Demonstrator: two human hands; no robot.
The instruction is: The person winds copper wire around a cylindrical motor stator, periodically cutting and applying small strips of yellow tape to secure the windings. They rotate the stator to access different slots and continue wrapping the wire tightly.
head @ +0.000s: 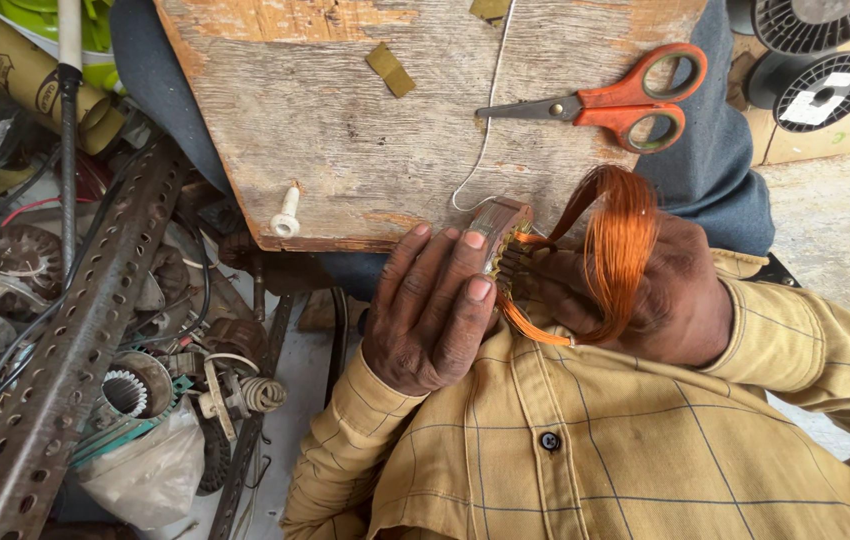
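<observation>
Left hand [432, 305] is clamping the slotted stator core [501, 232]; right hand [660, 290], just beside, is gripping its copper wire coil [623, 240].

slotted motor core [501, 235] at board edge, orange wire coil [617, 240] looped
</observation>
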